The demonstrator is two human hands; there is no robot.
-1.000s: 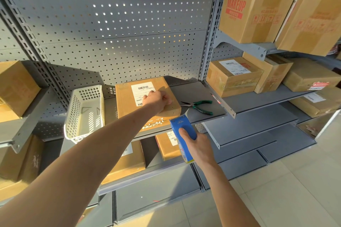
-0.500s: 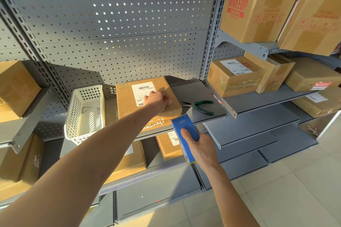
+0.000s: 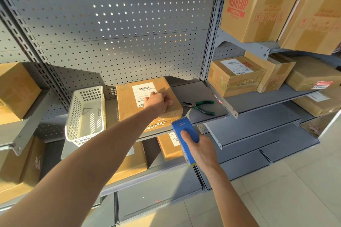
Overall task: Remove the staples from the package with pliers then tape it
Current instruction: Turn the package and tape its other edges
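A flat cardboard package (image 3: pixel 129 110) with a white barcode label lies on the grey shelf (image 3: pixel 195 92). My left hand (image 3: pixel 158 100) rests on its top near the right edge, fingers curled into a fist; nothing shows in them. My right hand (image 3: pixel 202 150) grips a blue tape dispenser (image 3: pixel 184 129), whose toothed end sits just below the package's front right corner. Green-handled pliers (image 3: pixel 201 107) lie on the shelf to the right of the package, jaws pointing towards it. No tape strip or staples are visible.
A white perforated basket (image 3: pixel 86 116) stands left of the package, overhanging the shelf edge. More cardboard boxes (image 3: pixel 238 77) fill the shelves to the right, left and below. A perforated grey back panel (image 3: pixel 120 33) rises behind. Tiled floor (image 3: pixel 295 190) lies at the lower right.
My right hand has lifted the tape dispenser slightly towards the package's front corner. My left hand has stayed on the package.
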